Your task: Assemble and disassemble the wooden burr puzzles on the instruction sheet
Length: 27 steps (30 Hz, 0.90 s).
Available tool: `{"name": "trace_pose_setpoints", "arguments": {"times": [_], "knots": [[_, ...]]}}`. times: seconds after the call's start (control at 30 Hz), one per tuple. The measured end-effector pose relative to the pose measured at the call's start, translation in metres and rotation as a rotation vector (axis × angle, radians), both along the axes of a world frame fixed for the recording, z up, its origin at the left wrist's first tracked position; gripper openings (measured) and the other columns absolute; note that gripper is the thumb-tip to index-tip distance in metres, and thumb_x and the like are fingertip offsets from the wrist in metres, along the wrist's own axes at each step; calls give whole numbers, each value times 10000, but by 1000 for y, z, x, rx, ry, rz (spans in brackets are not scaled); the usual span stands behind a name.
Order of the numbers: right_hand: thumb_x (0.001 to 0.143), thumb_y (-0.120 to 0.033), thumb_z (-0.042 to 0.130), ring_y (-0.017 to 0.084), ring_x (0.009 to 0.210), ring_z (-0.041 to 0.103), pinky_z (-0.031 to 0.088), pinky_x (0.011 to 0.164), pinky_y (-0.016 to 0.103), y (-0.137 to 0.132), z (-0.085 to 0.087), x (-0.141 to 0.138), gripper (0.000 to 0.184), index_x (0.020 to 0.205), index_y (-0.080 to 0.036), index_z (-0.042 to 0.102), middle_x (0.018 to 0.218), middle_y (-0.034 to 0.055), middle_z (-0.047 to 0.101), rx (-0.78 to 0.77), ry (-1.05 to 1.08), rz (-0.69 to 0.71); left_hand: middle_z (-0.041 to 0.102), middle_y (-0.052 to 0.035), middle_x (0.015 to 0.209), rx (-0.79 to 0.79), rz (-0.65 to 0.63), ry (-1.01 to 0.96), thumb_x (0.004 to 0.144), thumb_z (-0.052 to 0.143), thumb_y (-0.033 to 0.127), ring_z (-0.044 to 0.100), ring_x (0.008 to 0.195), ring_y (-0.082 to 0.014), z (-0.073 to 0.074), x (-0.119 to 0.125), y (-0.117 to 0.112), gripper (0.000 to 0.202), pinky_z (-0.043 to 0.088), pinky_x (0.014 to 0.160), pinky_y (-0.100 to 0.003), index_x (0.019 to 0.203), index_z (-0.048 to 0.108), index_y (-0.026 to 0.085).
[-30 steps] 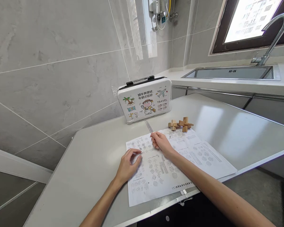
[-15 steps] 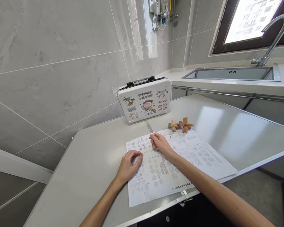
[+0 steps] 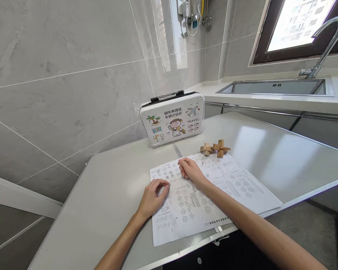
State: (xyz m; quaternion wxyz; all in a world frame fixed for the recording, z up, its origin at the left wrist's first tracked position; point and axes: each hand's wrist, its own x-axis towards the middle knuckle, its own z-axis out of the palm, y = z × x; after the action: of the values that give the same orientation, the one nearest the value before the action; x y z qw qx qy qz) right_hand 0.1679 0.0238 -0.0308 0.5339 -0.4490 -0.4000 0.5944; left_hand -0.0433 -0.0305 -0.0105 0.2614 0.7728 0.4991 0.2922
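Observation:
A large printed sheet (image 3: 197, 225) lies on the table, covered with small line drawings. My left hand (image 3: 153, 197) rests over its left edge, with thumb and index fingertip brought together and nothing visible between them. Farther up the sheet, my right hand (image 3: 190, 170) rests with its fingers curled in loosely, and I see nothing in it. Beyond the right hand, at the sheet's far edge, sit two interlocking wooden burr puzzles, a smaller pale one (image 3: 206, 149) and a larger brown one (image 3: 221, 148). Neither hand touches them.
A white case (image 3: 171, 122) with cartoon prints and a black handle stands upright at the back of the light table (image 3: 109, 187), near the grey tiled wall. To the right are a counter with a sink (image 3: 273, 88), a tall faucet (image 3: 326, 45) and a window.

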Motion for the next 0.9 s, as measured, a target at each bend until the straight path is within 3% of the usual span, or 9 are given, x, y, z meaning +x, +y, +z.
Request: {"name": "trace_pose_setpoints", "arguments": {"times": [0.9], "knots": [[818,-398,651,85,476,459,325,433,222,1,-1,2,191,832,-222,575,655,-48,564,-10,-6,-11,741,-52,1024,7,1,2,962,591,366,680,932,-218,0,-1,0,176,557,841,-348,996,724,256]]}}
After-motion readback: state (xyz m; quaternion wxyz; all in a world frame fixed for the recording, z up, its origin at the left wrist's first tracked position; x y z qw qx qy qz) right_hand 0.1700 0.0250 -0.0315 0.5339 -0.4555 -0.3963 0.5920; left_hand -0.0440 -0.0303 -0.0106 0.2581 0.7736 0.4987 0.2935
